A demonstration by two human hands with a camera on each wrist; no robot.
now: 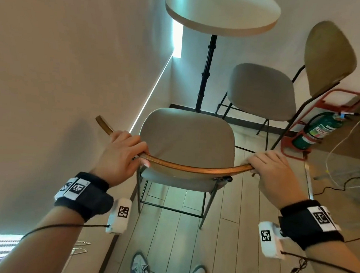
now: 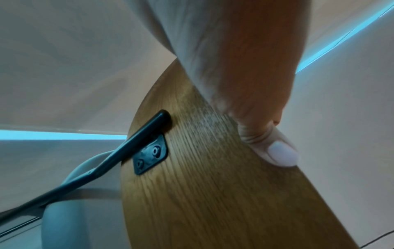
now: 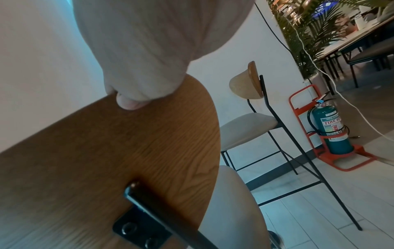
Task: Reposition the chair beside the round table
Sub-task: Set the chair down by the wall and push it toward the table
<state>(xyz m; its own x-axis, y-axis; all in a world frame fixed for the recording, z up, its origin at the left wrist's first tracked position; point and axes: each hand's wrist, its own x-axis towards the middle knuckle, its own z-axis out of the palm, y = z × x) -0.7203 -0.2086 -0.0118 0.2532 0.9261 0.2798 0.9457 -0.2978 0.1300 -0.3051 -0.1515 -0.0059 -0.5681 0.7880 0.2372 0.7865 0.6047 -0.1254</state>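
Seen from above, a person stands behind a chair (image 1: 185, 149) with a grey padded seat, a curved wooden backrest and thin dark metal legs. The left hand (image 1: 120, 153) grips the top edge of the backrest at about 9 o'clock from the seat, fingers curled over the front and thumb pressed on the wooden rear face; the left wrist view shows that thumb (image 2: 275, 150) flat on the wood grain, near a black metal bracket (image 2: 150, 158). The right hand (image 1: 276, 172) clamps the other end of the backrest at about 3 o'clock, fingers wrapped over the rim.

The chair stands on a pale plank floor (image 1: 229, 205), close to a beige wall (image 1: 62, 62) at 9 o'clock. The round worktop (image 1: 222, 9) on its black pole stands at 12 o'clock, just beyond the seat's front edge. A second chair (image 1: 262, 91) of the same kind stands at 1 o'clock, beside the worktop. A green fire extinguisher (image 1: 314, 130) in a red stand sits at 2 o'clock against the far wall. Both wrists wear black straps with printed markers, and the person's shoes (image 1: 140, 267) show at 6 o'clock.
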